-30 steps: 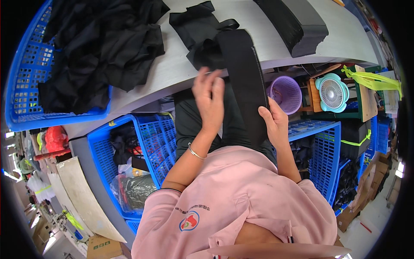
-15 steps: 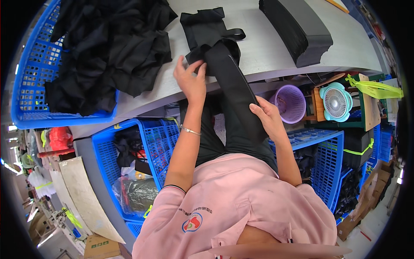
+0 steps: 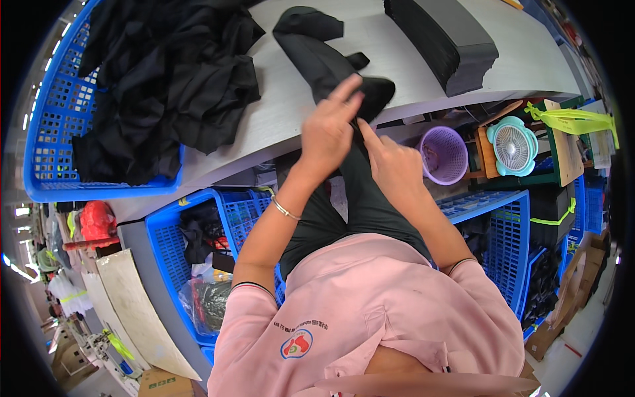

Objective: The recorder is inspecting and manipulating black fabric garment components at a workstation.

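Observation:
A long black fabric piece [image 3: 309, 58] lies folded over on the pale table, its near end hanging at the table's front edge. A short black strap end [image 3: 358, 61] sticks out from its side. My left hand [image 3: 329, 129] grips the near part, its fingertips slightly blurred over the cloth. My right hand [image 3: 395, 161] is close beside it, index finger stretched to the cloth's near edge and the other fingers curled in. What lies between the fingertips is partly hidden.
A heap of black cloth [image 3: 172, 79] fills a blue crate [image 3: 49, 178] on the left. A stack of black sheets [image 3: 443, 46] is at the back right. Below the table are blue crates [image 3: 162, 255], a purple basket [image 3: 444, 155] and a turquoise fan [image 3: 512, 147].
The long black panel over my lap has been drawn up onto the table and folded. My right hand has moved up and left toward my left hand, which has shifted right.

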The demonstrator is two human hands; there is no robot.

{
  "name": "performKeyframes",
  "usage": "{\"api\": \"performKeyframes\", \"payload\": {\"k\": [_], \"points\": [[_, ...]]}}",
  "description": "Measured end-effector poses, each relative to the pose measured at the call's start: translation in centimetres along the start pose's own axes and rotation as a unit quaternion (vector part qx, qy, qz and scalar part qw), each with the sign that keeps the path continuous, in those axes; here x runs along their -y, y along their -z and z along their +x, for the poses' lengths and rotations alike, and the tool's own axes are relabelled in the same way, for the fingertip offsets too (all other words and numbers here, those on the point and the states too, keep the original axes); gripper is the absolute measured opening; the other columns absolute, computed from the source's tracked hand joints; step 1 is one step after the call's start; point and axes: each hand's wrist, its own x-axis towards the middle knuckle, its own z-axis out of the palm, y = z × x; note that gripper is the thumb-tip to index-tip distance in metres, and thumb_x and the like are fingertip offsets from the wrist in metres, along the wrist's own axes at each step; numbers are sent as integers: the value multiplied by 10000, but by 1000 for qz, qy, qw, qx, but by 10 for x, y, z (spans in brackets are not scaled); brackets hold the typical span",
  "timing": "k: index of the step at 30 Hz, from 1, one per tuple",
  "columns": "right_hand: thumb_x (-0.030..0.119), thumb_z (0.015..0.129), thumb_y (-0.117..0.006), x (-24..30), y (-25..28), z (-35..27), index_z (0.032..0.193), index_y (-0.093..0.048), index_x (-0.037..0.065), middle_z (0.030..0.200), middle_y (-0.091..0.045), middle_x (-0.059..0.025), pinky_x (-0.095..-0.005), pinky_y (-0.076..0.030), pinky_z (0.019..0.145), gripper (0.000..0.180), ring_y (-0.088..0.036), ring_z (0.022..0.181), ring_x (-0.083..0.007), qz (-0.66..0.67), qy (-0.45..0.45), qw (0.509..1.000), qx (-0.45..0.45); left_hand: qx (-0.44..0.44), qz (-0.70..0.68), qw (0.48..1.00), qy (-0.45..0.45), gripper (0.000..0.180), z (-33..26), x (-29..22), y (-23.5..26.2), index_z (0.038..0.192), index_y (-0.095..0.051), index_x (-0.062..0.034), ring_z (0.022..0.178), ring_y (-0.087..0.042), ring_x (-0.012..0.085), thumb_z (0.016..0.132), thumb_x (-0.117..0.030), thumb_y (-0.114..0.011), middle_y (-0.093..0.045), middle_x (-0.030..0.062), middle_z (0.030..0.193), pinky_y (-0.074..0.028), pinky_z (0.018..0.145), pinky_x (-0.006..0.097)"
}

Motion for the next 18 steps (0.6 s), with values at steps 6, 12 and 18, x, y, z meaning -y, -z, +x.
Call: {"api": "performKeyframes", "payload": {"k": [6,12,18], "points": [[143,812,-665,-39,-47,18,1156,-663,53,935,-701,-151,-412,-560,680,356,-694,810,-348,165,-71,983,-20,103,-46,992,-54,442,-24,-44,12,1198,-684,-77,817,-625,205,774,36,-633,-571,81,1389,-539,680,295],[194,994,-541,-28,-45,19,1312,-542,17,1265,-617,-103,-388,-512,959,364,-606,1151,-232,780,-305,536,-104,-63,-161,983,64,747,-68,-52,24,1470,-378,12,1237,-530,298,766,63,-622,-341,215,1532,-503,924,364],[212,1012,-525,-6,-18,23,1346,-507,17,1298,-585,-117,-386,-523,970,387,-604,1151,-234,764,-396,502,-87,-71,-71,979,180,936,-76,-57,-9,1523,-274,-40,1336,-366,322,693,-21,-707,-233,186,1580,-428,985,393]]}}
